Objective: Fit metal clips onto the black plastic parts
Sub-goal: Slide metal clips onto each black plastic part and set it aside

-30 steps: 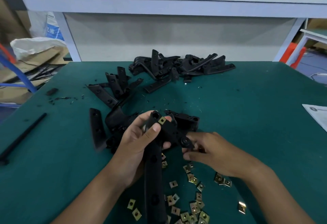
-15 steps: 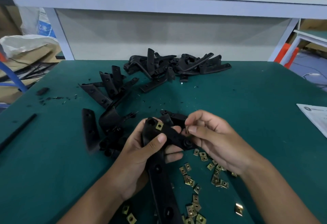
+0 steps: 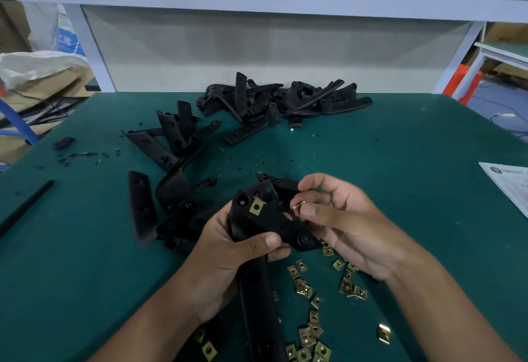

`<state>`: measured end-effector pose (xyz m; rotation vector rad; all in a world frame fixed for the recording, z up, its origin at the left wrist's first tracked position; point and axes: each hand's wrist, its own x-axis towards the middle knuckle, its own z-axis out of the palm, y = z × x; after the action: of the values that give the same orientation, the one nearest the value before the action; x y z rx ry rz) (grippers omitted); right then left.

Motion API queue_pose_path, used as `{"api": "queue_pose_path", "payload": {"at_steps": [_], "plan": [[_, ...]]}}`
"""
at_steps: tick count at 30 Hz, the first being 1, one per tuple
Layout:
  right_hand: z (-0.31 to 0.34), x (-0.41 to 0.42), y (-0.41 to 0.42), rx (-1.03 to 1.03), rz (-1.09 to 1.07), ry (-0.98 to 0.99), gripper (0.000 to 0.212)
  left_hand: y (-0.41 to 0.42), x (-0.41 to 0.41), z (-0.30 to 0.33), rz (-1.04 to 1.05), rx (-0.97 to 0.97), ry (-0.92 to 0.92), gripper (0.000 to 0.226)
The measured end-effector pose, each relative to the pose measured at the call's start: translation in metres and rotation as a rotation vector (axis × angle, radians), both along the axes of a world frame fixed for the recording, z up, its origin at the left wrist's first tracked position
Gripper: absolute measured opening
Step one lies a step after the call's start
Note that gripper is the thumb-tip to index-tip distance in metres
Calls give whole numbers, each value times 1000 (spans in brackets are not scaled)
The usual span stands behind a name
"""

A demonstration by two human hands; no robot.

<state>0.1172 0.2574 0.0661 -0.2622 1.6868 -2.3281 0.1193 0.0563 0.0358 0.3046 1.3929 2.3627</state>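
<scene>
My left hand point(image 3: 225, 259) grips a long black plastic part point(image 3: 257, 290) above the green table, thumb across its head. One brass metal clip point(image 3: 256, 207) sits fitted on the part's upper end. My right hand point(image 3: 337, 219) pinches a second metal clip point(image 3: 297, 207) between thumb and fingertips, right beside the part's head. Several loose metal clips point(image 3: 305, 290) lie scattered on the table under and below my hands.
A pile of black plastic parts point(image 3: 285, 99) lies at the table's far edge, and more black parts point(image 3: 171, 144) spread to the left and under my left hand. A black rod point(image 3: 28, 204) lies at the left edge, a paper sheet point(image 3: 511, 181) at the right.
My right hand rose from the table with a clip pinched in its fingers and brought it up to the part's head. My left hand kept its grip and tilted the part slightly.
</scene>
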Motion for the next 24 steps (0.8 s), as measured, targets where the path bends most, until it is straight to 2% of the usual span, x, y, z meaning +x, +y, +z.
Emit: {"api": "queue_pose_path", "payload": {"at_steps": [6, 15, 24], "plan": [[-1, 1, -2, 11, 29, 46, 27, 0, 0, -1, 5, -16, 6, 50], [-5, -1, -4, 176, 16, 105, 37, 0, 2, 4, 16, -37, 2, 50], [-6, 0, -2, 179, 3, 115, 39, 0, 4, 4, 15, -45, 27, 48]]}}
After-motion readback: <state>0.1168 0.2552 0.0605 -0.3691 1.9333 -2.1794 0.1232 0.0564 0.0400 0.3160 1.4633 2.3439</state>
